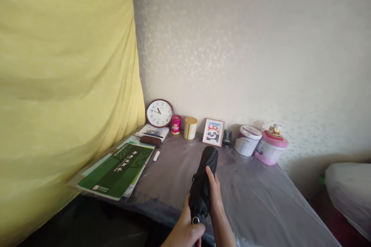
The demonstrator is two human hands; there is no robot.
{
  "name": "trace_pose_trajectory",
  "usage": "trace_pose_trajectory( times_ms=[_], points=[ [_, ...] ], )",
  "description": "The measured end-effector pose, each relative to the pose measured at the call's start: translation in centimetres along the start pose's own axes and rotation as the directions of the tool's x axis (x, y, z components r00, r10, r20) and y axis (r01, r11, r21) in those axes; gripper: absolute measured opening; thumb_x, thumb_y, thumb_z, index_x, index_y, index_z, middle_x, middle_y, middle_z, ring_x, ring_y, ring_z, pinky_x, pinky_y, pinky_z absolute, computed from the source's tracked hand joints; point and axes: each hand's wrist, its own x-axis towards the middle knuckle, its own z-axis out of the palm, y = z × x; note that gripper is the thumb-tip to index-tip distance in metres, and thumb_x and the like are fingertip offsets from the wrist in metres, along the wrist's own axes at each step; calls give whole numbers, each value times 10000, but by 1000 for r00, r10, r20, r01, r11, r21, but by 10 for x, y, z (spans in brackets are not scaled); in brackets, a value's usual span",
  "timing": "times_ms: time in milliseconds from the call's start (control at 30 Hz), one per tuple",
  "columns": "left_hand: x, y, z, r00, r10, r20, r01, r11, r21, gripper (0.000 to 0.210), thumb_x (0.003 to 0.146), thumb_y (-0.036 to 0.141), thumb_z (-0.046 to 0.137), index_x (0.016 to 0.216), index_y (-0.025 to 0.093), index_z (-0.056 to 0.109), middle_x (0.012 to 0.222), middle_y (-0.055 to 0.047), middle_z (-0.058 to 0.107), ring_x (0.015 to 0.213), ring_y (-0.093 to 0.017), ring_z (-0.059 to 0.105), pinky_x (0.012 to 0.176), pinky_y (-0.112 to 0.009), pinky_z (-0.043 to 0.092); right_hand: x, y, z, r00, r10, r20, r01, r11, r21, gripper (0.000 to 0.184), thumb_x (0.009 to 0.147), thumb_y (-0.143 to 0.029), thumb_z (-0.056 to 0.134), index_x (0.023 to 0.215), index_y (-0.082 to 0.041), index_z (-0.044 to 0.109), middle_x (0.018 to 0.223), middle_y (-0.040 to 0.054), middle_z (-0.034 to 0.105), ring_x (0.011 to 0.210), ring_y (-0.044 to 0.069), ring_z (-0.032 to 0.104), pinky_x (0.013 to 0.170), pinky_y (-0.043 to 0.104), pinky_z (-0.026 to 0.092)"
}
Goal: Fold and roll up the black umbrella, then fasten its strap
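Note:
A folded black umbrella [203,181] is held above the front edge of the table, its top tilted away from me and slightly right. My left hand [187,224] is closed around the handle end, just by a silver ring [196,220]. Along the right side of the folded canopy lies my right hand [215,193], gripping it with the thumb on the fabric; its other fingers are mostly hidden behind the umbrella.
A grey cloth covers the table [246,200]. Green books [116,170], a brown case [150,140] and a white stick-like object [156,156] lie left. Along the wall stand a clock [159,113], tins, a panda picture frame [213,132] and tubs [247,141]. A yellow curtain [66,85] hangs left.

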Motion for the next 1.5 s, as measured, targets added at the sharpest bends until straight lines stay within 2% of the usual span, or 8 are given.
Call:
trace_pose_trajectory(
  times_ms=[200, 433, 700, 867, 1000, 1133, 1267, 1500],
  points=[
    [2, -17, 6, 940, 217, -263, -39, 835, 549, 921, 585, 48, 487, 1406, 129, 77, 1459, -152, 243, 1288, -251, 349, 1042, -308, 281, 2, 5, 0, 998, -38, -59, 32, 993, -113, 577, 642, -555, 657, 1075, -183, 571, 811, -1, 669, 759, 193, 626, 673, 273, 496],
    [-6, 3, 6, 994, -105, 28, 103, 992, 71, 823, 704, 179, 444, 1394, 169, -3, 707, -12, 630, 549, -164, 597, 561, -295, 478, 2, 7, -8, 989, 147, -6, -147, 989, 9, 620, 655, -583, 624, 1103, -158, 569, 808, 18, 675, 730, 212, 642, 629, 289, 509],
    [-1, -18, 4, 975, 94, -201, 26, 851, 524, 956, 598, 21, 482, 1416, 185, 15, 1456, -172, 217, 1151, -268, 501, 918, -314, 400, 6, 13, -9, 995, -49, -89, 32, 981, -189, 580, 610, -530, 685, 1052, -167, 591, 857, 18, 684, 838, 228, 621, 727, 296, 490],
    [-7, -1, -4, 999, 26, -37, -22, 993, 120, 983, 659, 135, 540, 1390, 209, -114, 1033, -90, 612, 863, -190, 630, 794, -333, 479, 2, 14, -11, 994, 111, -10, -111, 993, -39, 614, 597, -575, 662, 1027, -139, 612, 762, 26, 680, 714, 229, 639, 621, 310, 510],
    [-9, 7, -7, 985, -99, 140, 113, 989, -94, 879, 702, 173, 490, 1388, 244, -54, 646, 54, 579, 532, -144, 599, 602, -309, 497, 0, 12, -10, 992, 123, 6, -123, 992, -41, 617, 596, -580, 660, 1022, -135, 625, 773, 36, 688, 745, 244, 648, 642, 317, 513],
    [-7, -5, -3, 990, 77, -117, -43, 963, 264, 910, 644, 74, 493, 1405, 197, 9, 1116, -115, 572, 957, -196, 596, 862, -321, 447, 0, 13, -4, 998, 0, -57, -9, 987, -158, 593, 599, -519, 693, 1063, -162, 591, 851, 23, 690, 841, 238, 634, 734, 311, 502],
    [-7, -13, -2, 955, 136, -264, 45, 812, 582, 961, 602, 14, 498, 1416, 208, 24, 1438, -169, 246, 1158, -266, 488, 940, -317, 389, -1, 15, -1, 996, -21, -89, 4, 984, -178, 609, 589, -503, 712, 1075, -168, 565, 901, 29, 686, 863, 234, 632, 742, 302, 502],
    [-9, -2, -8, 997, -78, 18, 75, 990, 121, 896, 705, 186, 480, 1394, 232, -90, 912, -48, 618, 470, -95, 535, 514, -266, 476, -2, 16, -4, 991, 127, -35, -128, 992, -19, 626, 618, -539, 670, 1100, -152, 572, 836, 28, 693, 788, 239, 647, 674, 312, 517]
  ],
)
